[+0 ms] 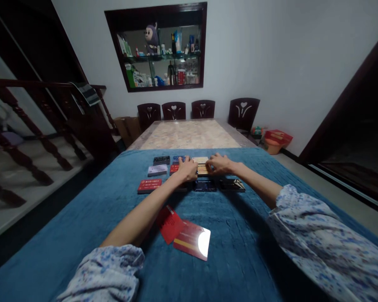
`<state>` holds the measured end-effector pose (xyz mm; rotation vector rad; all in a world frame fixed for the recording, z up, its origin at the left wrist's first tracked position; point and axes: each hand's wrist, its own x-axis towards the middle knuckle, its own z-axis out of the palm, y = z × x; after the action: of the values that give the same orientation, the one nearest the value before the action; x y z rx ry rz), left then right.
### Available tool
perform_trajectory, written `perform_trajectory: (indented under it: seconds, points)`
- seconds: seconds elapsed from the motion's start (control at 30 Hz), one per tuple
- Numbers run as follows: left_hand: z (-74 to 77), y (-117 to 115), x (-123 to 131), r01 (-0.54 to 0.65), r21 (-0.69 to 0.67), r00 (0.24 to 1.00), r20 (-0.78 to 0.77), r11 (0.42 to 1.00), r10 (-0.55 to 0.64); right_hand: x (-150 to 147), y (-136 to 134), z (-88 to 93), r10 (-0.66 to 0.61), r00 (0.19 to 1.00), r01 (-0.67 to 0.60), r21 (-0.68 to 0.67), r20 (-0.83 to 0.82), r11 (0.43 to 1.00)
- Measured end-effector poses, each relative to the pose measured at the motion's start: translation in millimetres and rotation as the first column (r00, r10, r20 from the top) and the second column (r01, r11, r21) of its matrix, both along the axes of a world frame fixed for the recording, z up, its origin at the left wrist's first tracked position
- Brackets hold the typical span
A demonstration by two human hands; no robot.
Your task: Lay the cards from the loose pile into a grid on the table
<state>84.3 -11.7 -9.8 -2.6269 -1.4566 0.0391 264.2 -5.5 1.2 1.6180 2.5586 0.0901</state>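
Note:
Both my arms reach far out over a blue cloth (113, 218) on the table. My left hand (188, 168) and my right hand (219, 163) meet at a yellowish card (202, 168) in a grid of cards, fingers curled down onto it. Around them lie a dark card (161, 160), a white card (157, 170), a red card (149, 185), a dark blue card (204, 186) and a black card (232, 185). Closer to me two red cards (192, 240) overlap on the cloth, apart from both hands.
Past the cloth the bare marble tabletop (189, 134) runs to several dark chairs (243, 111) by the wall. A wall niche (162, 50) holds bottles and a toy. A wooden stair railing (25, 126) stands left; a red basin (277, 140) sits on the floor right.

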Motion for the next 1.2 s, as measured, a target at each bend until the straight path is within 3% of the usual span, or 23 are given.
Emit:
perform_trajectory:
  seconds: [0.4, 0.8, 1.03, 1.2]
  points:
    - [-4.1, 17.7, 7.2, -0.020, -0.102, 0.999, -0.044, 0.995, 0.015, -0.7, 15.3, -5.1, -0.025, 1.000, 0.026, -0.094, 0.018, 0.995]
    - [0.9, 18.3, 9.0, 0.000, -0.159, 0.996, -0.086, 0.987, -0.013, -10.8, 24.0, -4.3, -0.053, 0.998, 0.059, -0.160, 0.042, 0.985]
    - [6.2, 11.1, 7.0, 0.016, -0.133, 0.996, -0.083, 0.991, -0.027, -11.6, 25.2, -6.2, -0.065, 0.997, 0.071, -0.143, 0.046, 0.987]
    - [14.1, -3.1, -3.7, 0.063, -0.029, 0.997, -0.037, 0.998, -0.064, -11.8, 19.7, -2.1, -0.054, 0.996, 0.062, -0.112, 0.072, 0.992]
